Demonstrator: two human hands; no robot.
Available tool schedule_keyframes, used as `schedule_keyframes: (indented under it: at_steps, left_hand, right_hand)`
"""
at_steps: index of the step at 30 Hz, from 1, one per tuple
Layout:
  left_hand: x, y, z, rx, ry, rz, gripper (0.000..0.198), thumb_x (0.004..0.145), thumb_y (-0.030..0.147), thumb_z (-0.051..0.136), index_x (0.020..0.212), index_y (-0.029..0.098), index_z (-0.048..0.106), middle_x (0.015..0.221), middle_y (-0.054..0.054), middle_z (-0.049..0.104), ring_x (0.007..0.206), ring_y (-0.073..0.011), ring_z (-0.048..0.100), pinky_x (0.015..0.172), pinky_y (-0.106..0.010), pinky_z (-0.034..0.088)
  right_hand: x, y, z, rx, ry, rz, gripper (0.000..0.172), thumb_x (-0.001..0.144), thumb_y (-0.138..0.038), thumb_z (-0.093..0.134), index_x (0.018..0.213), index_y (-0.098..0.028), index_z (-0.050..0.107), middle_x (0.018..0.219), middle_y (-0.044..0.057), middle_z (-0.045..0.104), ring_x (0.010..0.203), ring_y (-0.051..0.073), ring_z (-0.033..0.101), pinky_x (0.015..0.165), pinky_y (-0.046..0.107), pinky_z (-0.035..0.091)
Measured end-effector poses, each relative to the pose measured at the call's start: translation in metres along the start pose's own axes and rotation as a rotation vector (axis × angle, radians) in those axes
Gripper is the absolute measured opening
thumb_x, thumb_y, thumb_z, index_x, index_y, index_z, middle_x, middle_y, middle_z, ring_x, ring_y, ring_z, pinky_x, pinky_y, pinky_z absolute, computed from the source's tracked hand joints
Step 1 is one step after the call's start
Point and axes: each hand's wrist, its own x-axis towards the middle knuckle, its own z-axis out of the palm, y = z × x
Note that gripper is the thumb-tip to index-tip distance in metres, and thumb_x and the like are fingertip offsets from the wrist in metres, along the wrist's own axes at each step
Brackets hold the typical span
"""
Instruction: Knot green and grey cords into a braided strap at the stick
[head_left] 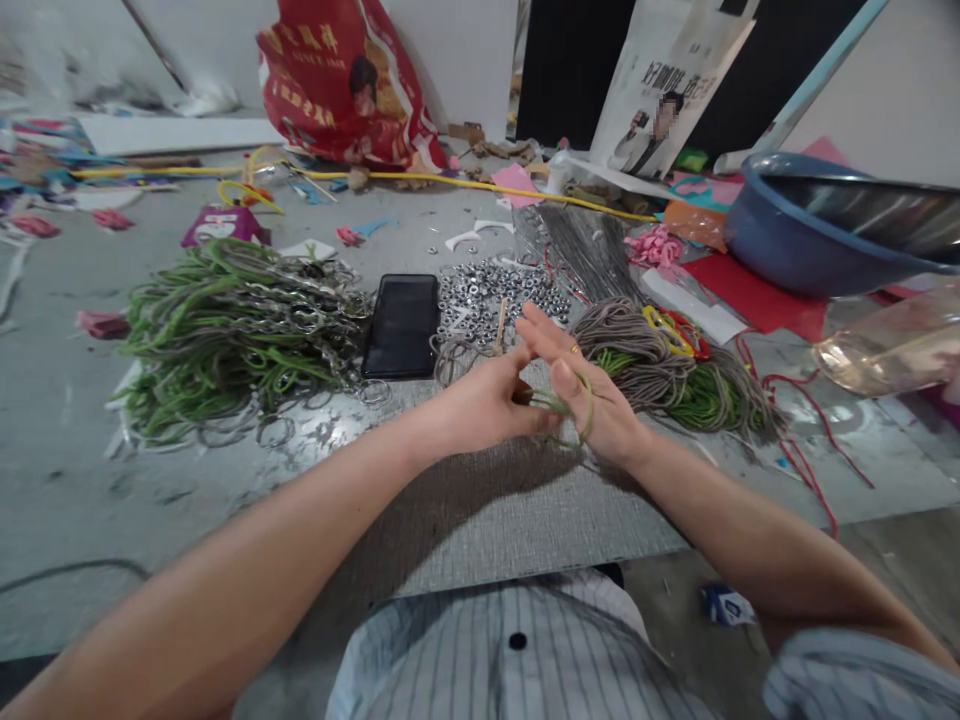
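Observation:
My left hand (487, 402) pinches a thin green cord (589, 412) between thumb and fingers above the front of the table. The cord forms a small loop by the thumb of my right hand (604, 415), which holds it with the thumb while the other fingers stretch out toward the left hand. The fingertips hide part of the cord. Just behind my hands lies a spread of small shiny metal rings (480, 300). Bundles of grey cord (626, 335) and green cord (709, 395) rest right of my right hand.
A heap of green and grey cords with metal chains (225, 335) lies left of a black phone (400, 325). Dark thin strands (589, 250) lie behind the rings. A blue basin (787, 235) stands at the right, and a red bag (337, 90) at the back.

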Motion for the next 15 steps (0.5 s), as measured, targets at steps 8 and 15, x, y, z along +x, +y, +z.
schedule_keyframes:
  at_steps: [8,15]
  left_hand:
    - [-0.001,0.002,0.009,-0.023,-0.069,0.069,0.012,0.067,0.009,0.045,0.060,0.016,0.052,0.053,0.003,0.049,0.053,-0.0089,0.044,0.048,-0.021,0.036]
    - [-0.006,0.013,-0.007,-0.676,0.070,-0.067,0.014,0.079,0.027,0.051,0.069,0.018,0.051,0.045,0.008,0.030,0.036,-0.0034,0.025,0.034,-0.015,0.024]
  right_hand:
    - [-0.003,-0.001,0.007,-0.351,0.051,-0.117,0.048,0.088,-0.051,0.022,0.128,-0.033,0.043,0.147,0.001,0.020,0.136,0.027,0.005,0.107,0.054,0.002]
    - [0.002,0.013,0.002,0.474,-0.141,0.107,0.060,0.082,-0.060,0.033,0.132,-0.027,0.036,0.132,0.006,0.045,0.120,0.019,0.043,0.098,0.039,0.037]
